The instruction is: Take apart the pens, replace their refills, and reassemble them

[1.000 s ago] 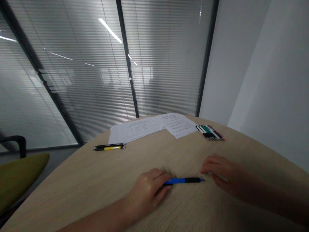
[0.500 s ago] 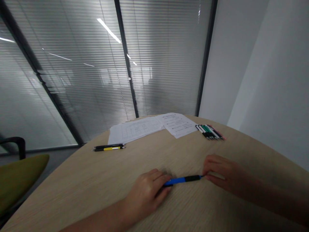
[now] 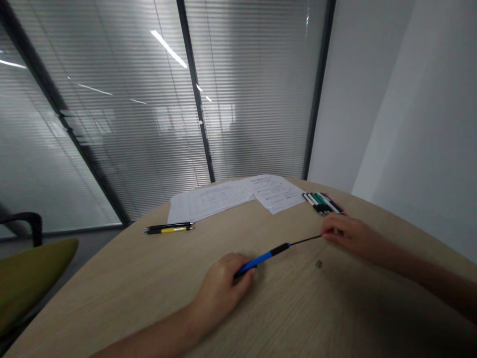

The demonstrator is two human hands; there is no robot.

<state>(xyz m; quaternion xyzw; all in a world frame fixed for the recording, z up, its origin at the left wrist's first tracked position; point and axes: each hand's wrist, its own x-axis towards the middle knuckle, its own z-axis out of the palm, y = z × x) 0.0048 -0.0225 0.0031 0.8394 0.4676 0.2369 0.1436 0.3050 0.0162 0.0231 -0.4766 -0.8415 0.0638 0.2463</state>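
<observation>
My left hand is closed around the rear of a blue pen barrel with a black grip. The barrel tilts up to the right. Out of its front end sticks a thin dark ink refill, partly drawn from the barrel. My right hand pinches the refill's far end between thumb and fingers. Below the refill, on the table, lies a small dark piece, too small to make out.
On the wooden table two pens, one black and one yellow and black, lie at the left. Printed sheets lie at the back. A row of several pens is just beyond my right hand. A green chair stands at the left.
My right hand has moved away and up, drawing the refill further out. The barrel now tilts more, my left hand has shifted slightly left, and the small piece on the table has come into view.
</observation>
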